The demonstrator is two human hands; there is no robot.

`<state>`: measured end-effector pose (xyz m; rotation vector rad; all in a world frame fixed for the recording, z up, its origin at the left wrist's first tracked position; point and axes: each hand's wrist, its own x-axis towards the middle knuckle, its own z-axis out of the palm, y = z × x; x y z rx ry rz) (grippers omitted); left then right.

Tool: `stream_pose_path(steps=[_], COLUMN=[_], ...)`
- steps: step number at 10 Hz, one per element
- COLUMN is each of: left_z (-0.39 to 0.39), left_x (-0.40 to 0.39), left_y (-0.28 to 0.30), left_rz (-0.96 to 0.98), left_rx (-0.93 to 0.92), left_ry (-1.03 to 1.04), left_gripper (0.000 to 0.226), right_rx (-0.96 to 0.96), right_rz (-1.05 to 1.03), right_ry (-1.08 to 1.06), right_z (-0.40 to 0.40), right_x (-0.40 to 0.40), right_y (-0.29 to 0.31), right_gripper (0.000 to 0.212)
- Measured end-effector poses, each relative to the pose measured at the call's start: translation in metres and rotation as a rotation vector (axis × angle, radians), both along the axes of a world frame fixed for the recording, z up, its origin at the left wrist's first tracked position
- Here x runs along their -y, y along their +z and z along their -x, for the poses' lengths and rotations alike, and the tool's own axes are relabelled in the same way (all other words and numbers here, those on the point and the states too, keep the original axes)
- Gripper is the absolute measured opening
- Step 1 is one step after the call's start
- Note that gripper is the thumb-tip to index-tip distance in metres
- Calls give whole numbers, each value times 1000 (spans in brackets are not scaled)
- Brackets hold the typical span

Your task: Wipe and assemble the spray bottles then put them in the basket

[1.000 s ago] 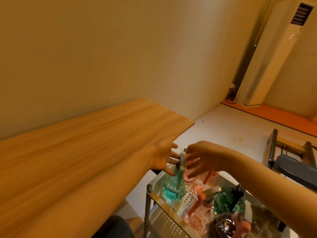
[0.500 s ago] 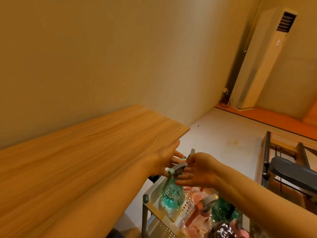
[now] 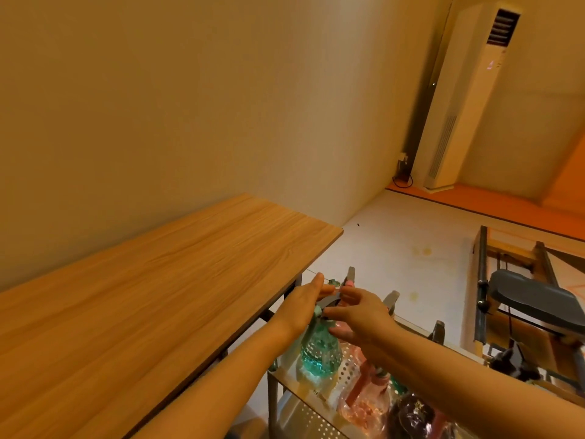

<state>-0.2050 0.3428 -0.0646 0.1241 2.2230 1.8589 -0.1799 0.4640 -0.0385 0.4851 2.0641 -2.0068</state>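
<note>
A teal spray bottle [image 3: 319, 353] stands upright in the top tray of a metal cart basket [image 3: 286, 380] at the lower middle. Its grey spray head [image 3: 329, 303] sits on the neck. My left hand [image 3: 304, 307] holds the head from the left, fingers around it. My right hand [image 3: 357, 316] pinches the head from the right, palm hanging over the bottle. A pink spray bottle [image 3: 364, 403] and a dark one [image 3: 414, 416] lie further right in the same tray.
A long wooden table [image 3: 142, 296] runs along the wall at the left, its edge beside the cart. A folding chair [image 3: 535, 299] stands at the right. A tall white air conditioner [image 3: 459, 99] fills the far corner. Pale floor lies between.
The camera tilted up, so the cart sits lower in view. Both hands closed in on the spray head of the teal bottle, which stays standing in the tray.
</note>
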Motion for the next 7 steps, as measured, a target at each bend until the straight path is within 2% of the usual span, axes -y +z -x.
stream_pose_path(steps=[1, 3, 5, 7], left_z=[-7, -18, -15, -9], left_x=[1, 2, 9, 19], left_y=[-8, -14, -16, -6], left_rz=[-59, -104, -35, -21], left_rx=[-55, -150, -280, -326], left_ry=[-21, -4, 47, 76], left_gripper=[48, 32, 18, 23], right_rx=[-31, -218, -328, -455], right_rz=[-42, -332, -462, -527], right_ry=[42, 155, 232, 264], right_z=[1, 0, 0, 2], right_x=[0, -9, -19, -15], right_y=[0, -4, -8, 1], right_gripper=[61, 70, 61, 61])
